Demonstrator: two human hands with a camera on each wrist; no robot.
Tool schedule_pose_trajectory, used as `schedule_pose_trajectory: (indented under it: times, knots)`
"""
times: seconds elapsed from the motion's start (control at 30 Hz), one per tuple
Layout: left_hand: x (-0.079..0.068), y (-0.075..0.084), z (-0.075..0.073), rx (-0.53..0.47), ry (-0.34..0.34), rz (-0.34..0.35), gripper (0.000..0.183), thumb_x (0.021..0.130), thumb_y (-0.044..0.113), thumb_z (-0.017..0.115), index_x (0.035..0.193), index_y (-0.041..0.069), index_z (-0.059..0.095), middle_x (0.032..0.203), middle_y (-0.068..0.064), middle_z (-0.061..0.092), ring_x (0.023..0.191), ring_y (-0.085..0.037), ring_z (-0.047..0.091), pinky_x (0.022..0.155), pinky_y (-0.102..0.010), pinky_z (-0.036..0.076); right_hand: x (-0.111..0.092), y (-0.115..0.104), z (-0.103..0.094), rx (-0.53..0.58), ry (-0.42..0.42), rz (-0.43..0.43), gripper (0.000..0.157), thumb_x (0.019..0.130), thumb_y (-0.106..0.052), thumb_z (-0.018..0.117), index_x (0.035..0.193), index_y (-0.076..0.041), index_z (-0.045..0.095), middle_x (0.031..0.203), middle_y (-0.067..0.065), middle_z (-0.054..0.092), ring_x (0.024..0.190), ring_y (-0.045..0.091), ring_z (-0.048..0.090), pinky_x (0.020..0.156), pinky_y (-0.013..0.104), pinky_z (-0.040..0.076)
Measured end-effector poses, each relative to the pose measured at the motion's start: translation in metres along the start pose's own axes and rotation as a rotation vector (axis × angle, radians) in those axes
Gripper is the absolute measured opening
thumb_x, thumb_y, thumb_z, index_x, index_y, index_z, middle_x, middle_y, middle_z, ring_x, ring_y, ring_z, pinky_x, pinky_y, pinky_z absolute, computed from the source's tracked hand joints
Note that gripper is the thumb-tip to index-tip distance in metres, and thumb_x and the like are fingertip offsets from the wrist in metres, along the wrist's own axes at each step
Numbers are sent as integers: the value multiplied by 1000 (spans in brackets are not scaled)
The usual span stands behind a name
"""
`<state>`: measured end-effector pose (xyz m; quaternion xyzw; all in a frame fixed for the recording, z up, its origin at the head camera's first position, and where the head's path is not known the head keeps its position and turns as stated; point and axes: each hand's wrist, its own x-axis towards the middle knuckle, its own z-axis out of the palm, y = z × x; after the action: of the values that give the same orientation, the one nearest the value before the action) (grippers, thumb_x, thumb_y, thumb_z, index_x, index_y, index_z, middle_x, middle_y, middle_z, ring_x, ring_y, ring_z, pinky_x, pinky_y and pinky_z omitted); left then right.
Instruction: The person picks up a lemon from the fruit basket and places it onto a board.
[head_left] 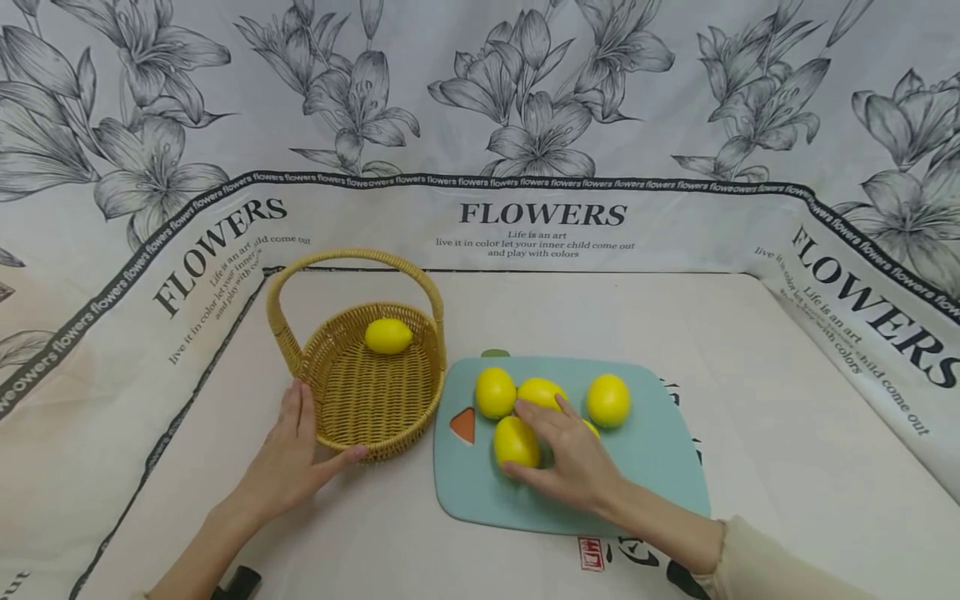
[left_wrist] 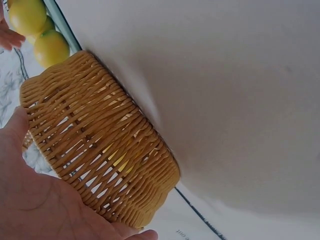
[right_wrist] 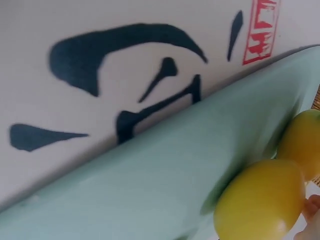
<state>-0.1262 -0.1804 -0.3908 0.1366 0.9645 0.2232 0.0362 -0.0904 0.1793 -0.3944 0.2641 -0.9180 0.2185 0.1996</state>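
Observation:
My left hand [head_left: 288,454] rests against the near left side of a wicker basket [head_left: 382,442], fingers straight along its wall and thumb along the front rim. Inside, towards the back, lies one yellow lemon [head_left: 388,336]. Over a light blue cutting board [head_left: 472,500], my right hand [head_left: 577,458] holds a lemon [head_left: 516,442] between thumb and fingers. Close around it sit a lemon [head_left: 496,393] at the back left, another lemon [head_left: 540,393] behind the fingers, and one further lemon [head_left: 608,400] to the right. A partly hidden lemon [right_wrist: 260,200] shows beneath the hand.
The basket's tall arched handle [head_left: 352,255] rises above its rim. An orange triangular mark [head_left: 463,426] shows on the board's left part. A floral cloth [head_left: 540,117] stands behind the white table [head_left: 787,417]. A dark object [head_left: 242,582] lies near the left forearm.

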Motion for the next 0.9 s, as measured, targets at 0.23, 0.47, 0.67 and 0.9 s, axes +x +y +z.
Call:
schedule_pose_trajectory:
  times: [0.23,0.47,0.67,0.9]
  knots:
    - [0,-1,0,-10,0,3,118,85,64,58,147,-15,-5,154,-35,-11,143,-52,0,111,-67,16,16,-11,1,113,-45,107,78,75,-32,81,136,4,49,143,17,50,130,34,50,106,49,41]
    - [0,0,0,-10,-4,-2,119,85,65,57,147,-14,-6,154,-35,-11,144,-52,-1,112,-66,15,33,-23,4,263,-92,167,85,76,-31,81,143,4,41,148,17,43,137,33,42,109,48,37]
    - [1,0,0,-10,0,-1,119,85,65,57,147,-14,-6,154,-35,-10,144,-51,0,112,-66,16,50,-36,9,310,-96,154,86,76,-31,82,143,4,40,148,18,43,137,32,42,109,47,38]
    - [1,-1,0,-10,9,3,118,85,64,57,147,-14,-5,154,-36,-10,143,-52,1,111,-66,17,75,-53,17,384,-116,123,85,78,-31,80,145,-1,39,150,15,41,139,28,40,111,44,37]
